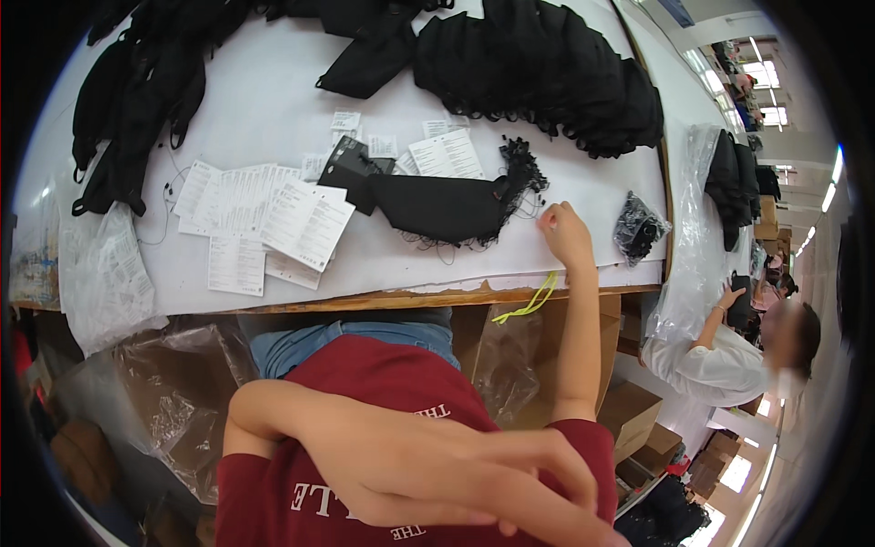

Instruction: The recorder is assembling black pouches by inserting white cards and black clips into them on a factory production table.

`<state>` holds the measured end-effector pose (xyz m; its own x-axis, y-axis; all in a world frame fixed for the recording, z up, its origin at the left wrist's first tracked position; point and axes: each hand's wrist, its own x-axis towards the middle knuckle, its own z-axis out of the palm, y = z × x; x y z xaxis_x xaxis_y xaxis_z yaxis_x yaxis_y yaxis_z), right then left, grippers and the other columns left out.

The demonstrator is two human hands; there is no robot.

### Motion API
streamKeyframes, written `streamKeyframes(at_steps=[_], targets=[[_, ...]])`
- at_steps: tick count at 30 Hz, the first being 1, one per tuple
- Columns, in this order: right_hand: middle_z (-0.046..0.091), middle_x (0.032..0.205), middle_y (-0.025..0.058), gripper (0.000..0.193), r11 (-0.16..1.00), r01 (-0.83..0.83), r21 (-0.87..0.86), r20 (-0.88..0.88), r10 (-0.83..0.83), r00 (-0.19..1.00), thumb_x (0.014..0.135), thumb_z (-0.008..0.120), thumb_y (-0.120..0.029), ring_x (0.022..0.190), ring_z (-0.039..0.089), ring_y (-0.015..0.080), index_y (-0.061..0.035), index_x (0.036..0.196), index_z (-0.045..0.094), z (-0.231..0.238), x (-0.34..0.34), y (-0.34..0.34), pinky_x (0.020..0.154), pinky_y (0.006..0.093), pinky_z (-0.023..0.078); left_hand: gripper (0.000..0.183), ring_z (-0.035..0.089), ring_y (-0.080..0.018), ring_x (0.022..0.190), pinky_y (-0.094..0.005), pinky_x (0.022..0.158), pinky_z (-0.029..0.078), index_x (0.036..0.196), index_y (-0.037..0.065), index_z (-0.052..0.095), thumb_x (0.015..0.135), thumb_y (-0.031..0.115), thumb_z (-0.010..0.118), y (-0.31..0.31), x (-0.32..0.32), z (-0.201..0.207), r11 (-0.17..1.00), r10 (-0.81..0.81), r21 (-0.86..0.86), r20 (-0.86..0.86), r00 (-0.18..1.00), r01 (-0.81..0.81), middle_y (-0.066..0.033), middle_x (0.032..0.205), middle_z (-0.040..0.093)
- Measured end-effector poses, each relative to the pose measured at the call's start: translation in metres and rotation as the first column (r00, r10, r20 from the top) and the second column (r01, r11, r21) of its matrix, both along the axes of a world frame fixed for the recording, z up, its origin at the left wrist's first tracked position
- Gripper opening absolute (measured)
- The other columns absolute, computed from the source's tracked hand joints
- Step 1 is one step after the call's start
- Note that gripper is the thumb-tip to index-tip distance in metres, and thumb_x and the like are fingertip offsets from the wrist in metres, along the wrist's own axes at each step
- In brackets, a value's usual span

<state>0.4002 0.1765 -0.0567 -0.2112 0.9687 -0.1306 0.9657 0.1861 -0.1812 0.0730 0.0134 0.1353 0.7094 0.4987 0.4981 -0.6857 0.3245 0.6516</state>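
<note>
My left hand [447,469] is raised close to the camera, crossing in front of my red shirt. Its fingers are stretched out and partly apart, and nothing shows in them. Over the table's near right part, my right hand [567,235] has its fingers drawn together; whatever they may hold is too small to make out. Just left of it lies a bunch of black tag strings [521,173], with thin loose threads beside the fingertips. The strings rest against the right end of a flat black pouch [437,205]. A black card [351,173] lies against the pouch's left end.
White printed cards [305,223] lie spread left of the pouch. Black bags are heaped along the far side [538,73] and far left [141,100]. A small clear bag of black parts [638,228] sits right. Yellow-green cord [529,301] hangs at the front edge. A co-worker [729,356] is at right.
</note>
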Motion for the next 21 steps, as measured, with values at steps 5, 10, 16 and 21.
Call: streamKeyframes(at_steps=[5,10,16,21], targets=[[0.063,0.087,0.0159,0.018,0.979,0.077,-0.19,0.089,-0.061,0.994,0.078,0.064,-0.021,0.081,0.061,0.0344,-0.0045,0.085,0.062,0.007,0.031,-0.004,0.071,0.0403,0.049,0.043,0.047,-0.0279,0.108,-0.0358,0.095,0.039,0.126,0.009,0.059,0.089,0.031,0.059,-0.01,0.019,0.009,0.964,-0.135,-0.149,0.444,0.886,0.222,-0.0186,0.139,0.036],[0.061,0.091,0.0141,0.018,0.975,0.218,-0.045,0.321,-0.192,0.927,0.076,0.067,-0.018,0.084,0.062,0.0324,-0.0081,0.089,0.06,0.02,0.063,-0.015,0.07,0.0406,0.048,0.041,0.049,-0.0283,0.102,-0.0368,0.09,0.042,0.129,0.013,0.057,0.093,0.001,0.042,-0.011,0.025,-0.004,0.963,-0.16,0.239,0.142,0.977,0.123,-0.0149,0.131,0.043],[0.058,0.082,0.0116,0.019,0.991,0.109,0.081,0.077,-0.115,0.99,0.075,0.069,-0.017,0.077,0.06,0.0307,-0.0078,0.089,0.059,0.024,0.017,-0.016,0.069,0.0388,0.047,0.047,0.052,-0.0314,0.111,-0.04,0.092,0.044,0.119,0.011,0.059,0.075,-0.005,0.056,-0.002,-0.005,-0.057,0.671,0.706,0.654,-0.422,0.568,-0.349,-0.0174,0.121,0.052],[0.06,0.085,0.0111,0.021,0.976,0.197,-0.096,0.155,-0.181,0.971,0.076,0.069,-0.02,0.083,0.06,0.0321,-0.0074,0.089,0.059,0.011,0.025,-0.008,0.071,0.0388,0.047,0.056,0.037,-0.0326,0.124,-0.0433,0.104,0.029,0.131,0.004,0.046,0.082,0.023,0.066,0.017,-0.071,-0.133,0.256,0.667,0.907,-0.416,-0.618,-0.334,-0.0155,0.132,0.044]])
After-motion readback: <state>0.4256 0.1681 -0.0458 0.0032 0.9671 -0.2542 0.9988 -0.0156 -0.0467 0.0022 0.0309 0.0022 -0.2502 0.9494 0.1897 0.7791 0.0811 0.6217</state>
